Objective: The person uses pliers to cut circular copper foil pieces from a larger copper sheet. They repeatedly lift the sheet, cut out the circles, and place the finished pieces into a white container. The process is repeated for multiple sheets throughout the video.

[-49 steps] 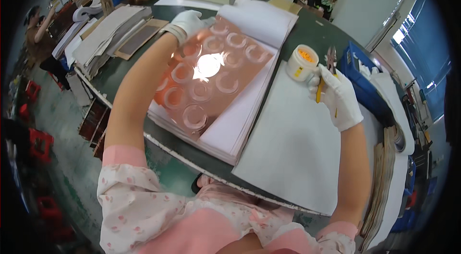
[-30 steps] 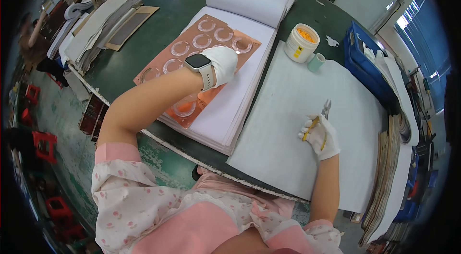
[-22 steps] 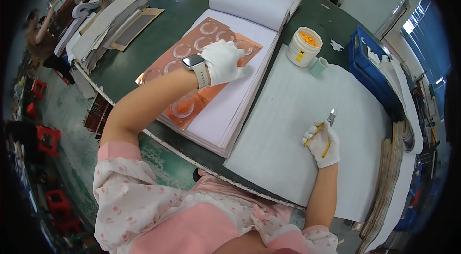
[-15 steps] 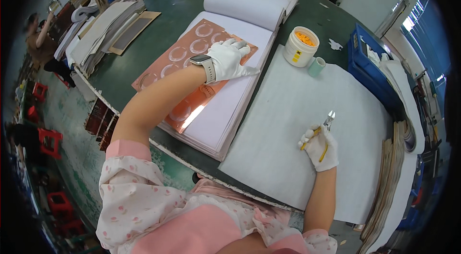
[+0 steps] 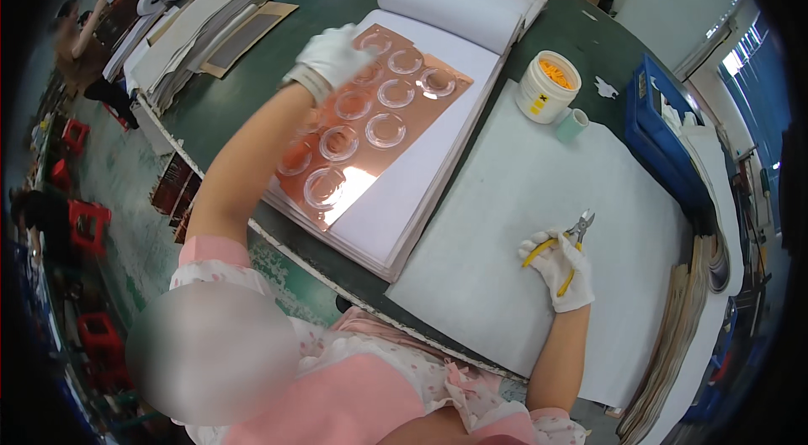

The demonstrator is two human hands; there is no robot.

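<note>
A copper-coloured sheet (image 5: pixel 412 113) with several clear rings on it lies at a slant on a stack of white paper (image 5: pixel 404 176). My left hand (image 5: pixel 332 58), in a white glove, is at the sheet's far left edge. Motion smears its fingers, so whether they grip or only touch the edge is unclear. In my gloved right hand (image 5: pixel 568 281) is a pair of cutting pliers (image 5: pixel 581 228) with yellow handles. Their jaws point away from me, above a large pale sheet of paper (image 5: pixel 505 209), touching nothing.
A white tub (image 5: pixel 548 87) of small orange pieces and a pale green tube (image 5: pixel 572 124) stand at the far right. Beyond them is a blue crate (image 5: pixel 665 146). A paper roll (image 5: pixel 450 3) lies behind the stack; more sheets (image 5: pixel 198 33) are piled at left.
My left hand has moved from the right part of the copper sheet to its far left edge, uncovering more rings. My right hand still holds the pliers, with their jaws turned slightly.
</note>
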